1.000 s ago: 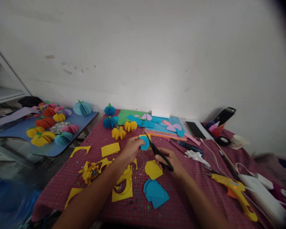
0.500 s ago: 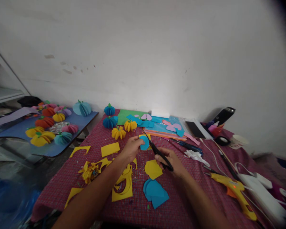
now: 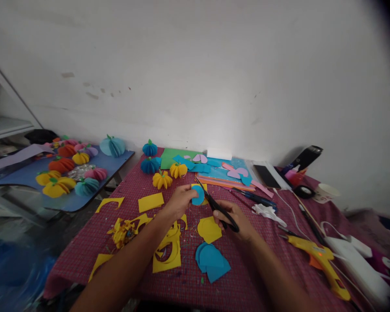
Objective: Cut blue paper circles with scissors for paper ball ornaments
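Note:
My left hand (image 3: 182,200) pinches a round blue paper piece (image 3: 199,196), with yellow paper (image 3: 203,187) showing behind it. Black-handled scissors (image 3: 221,211) are gripped in my right hand (image 3: 236,219), their blades at the right edge of the blue circle. Just below the scissors lie yellow paper circles (image 3: 209,229). Closer to me is a small pile of blue paper cutouts (image 3: 212,261). Yellow offcuts with round holes (image 3: 167,256) and a crumpled yellow bunch (image 3: 122,233) lie around my left forearm.
Blue and yellow paper pumpkins (image 3: 162,180) stand at the table's back left; more sit on a blue side table (image 3: 117,168). Coloured sheets (image 3: 227,182) lie along the wall. A yellow glue gun (image 3: 321,255), a power strip (image 3: 357,264) and cables are on the right, near a black bottle (image 3: 307,157).
Little differs. The scissors' handles and my right hand have shifted very slightly right and up, while the left hand keeps its hold on the blue circle.

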The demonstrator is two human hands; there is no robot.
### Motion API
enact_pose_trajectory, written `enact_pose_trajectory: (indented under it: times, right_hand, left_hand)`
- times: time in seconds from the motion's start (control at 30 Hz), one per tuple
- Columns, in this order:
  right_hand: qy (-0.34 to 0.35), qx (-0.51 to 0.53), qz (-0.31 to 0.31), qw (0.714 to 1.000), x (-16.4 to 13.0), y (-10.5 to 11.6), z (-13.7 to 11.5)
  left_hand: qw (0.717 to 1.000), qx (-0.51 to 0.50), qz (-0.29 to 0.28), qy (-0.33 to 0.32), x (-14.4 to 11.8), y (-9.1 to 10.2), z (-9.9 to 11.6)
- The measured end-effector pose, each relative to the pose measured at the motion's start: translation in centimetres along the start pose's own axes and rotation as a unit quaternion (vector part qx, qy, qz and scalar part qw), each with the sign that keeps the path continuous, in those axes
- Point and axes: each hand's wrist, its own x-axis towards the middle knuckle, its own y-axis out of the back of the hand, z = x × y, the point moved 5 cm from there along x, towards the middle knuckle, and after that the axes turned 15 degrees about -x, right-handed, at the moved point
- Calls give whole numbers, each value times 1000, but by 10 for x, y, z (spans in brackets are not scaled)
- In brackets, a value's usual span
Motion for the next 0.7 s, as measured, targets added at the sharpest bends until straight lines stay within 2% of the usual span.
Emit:
enact_pose_trajectory:
  times: [0.7]
  right_hand:
    - [-12, -2, -12, 1000, -2, 1, -1]
  left_hand:
    - [1000, 4, -15, 16, -1, -2, 5]
